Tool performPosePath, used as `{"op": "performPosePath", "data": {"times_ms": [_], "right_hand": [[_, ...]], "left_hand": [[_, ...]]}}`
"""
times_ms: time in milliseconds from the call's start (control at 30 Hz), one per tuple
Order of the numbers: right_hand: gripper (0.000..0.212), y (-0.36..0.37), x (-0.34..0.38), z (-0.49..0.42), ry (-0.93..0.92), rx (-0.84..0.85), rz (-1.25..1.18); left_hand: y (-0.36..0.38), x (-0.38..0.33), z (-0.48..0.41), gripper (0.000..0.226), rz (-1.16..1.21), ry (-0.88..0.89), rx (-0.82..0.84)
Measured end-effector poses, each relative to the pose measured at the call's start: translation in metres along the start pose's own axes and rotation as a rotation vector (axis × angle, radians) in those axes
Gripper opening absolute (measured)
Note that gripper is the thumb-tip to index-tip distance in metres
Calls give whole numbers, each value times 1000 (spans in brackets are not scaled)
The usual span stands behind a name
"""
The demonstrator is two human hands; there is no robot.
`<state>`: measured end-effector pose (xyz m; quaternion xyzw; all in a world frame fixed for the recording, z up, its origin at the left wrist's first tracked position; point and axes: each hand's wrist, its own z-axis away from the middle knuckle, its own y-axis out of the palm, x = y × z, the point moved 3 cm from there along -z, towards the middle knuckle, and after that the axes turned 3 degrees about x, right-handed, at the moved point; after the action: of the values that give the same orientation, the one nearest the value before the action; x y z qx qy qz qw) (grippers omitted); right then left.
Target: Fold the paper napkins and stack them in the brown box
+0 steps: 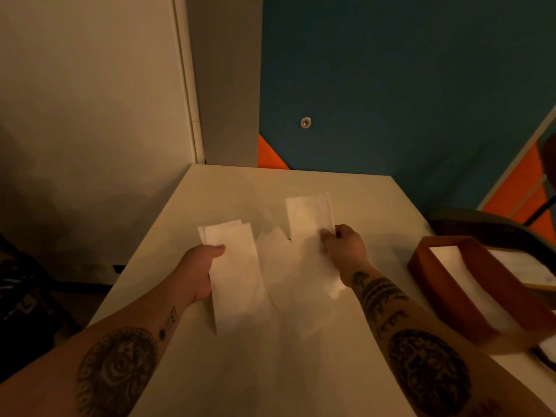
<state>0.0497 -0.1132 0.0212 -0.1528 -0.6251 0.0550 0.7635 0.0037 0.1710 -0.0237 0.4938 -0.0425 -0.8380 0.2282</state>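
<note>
My left hand [202,267] grips a folded stack of white paper napkins [237,272] above the table, thumb on top. My right hand [343,246] pinches another white napkin [310,215] that stands up from the table. Between the two hands more loose napkins [282,266] lie flat on the white table [270,371]. The brown box [451,296] sits at the table's right edge, right of my right forearm, with white napkins [469,284] inside it.
The table stands against a white wall on the left and a blue and orange panel at the back. A dark chair [493,227] stands past the box at the right. Papers [523,266] lie behind the box.
</note>
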Motion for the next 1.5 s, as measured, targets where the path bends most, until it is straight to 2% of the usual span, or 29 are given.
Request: {"op": "performPosePath", "data": {"times_ms": [167, 300, 433, 667, 833, 933, 1067, 1133, 1233, 1300, 1367, 1500], "right_hand": [[22, -28, -7, 0, 33, -131, -56], [13, -53, 4, 8, 25, -204, -108], [23, -39, 17, 20, -19, -74, -106], [20, 14, 16, 46, -111, 160, 39], [15, 49, 8, 65, -168, 282, 204], [18, 61, 9, 70, -223, 306, 252], [26, 52, 6, 59, -201, 285, 259], [32, 39, -3, 46, -173, 227, 388], [57, 29, -24, 36, -93, 193, 839], [67, 31, -35, 37, -79, 211, 1007], [64, 37, -39, 40, -117, 189, 1051], [44, 42, -38, 40, -105, 221, 1029]], "left_hand": [[16, 5, 7, 28, 13, 13, -8], [27, 5, 16, 33, 76, 46, -24], [45, 8, 29, 37, 164, 48, -21], [63, 23, 56, 38, 242, 90, 24], [54, 27, 64, 55, 235, 124, 88], [52, 25, 68, 43, 121, 138, 82], [43, 15, 60, 28, 27, 195, -40], [38, 10, 57, 23, 22, 204, -72], [30, 6, 48, 24, 0, 199, -94], [24, 8, 42, 30, -32, 179, -108], [22, 12, 41, 29, -29, 173, -105], [17, 15, 38, 21, 3, 164, -93]]}}
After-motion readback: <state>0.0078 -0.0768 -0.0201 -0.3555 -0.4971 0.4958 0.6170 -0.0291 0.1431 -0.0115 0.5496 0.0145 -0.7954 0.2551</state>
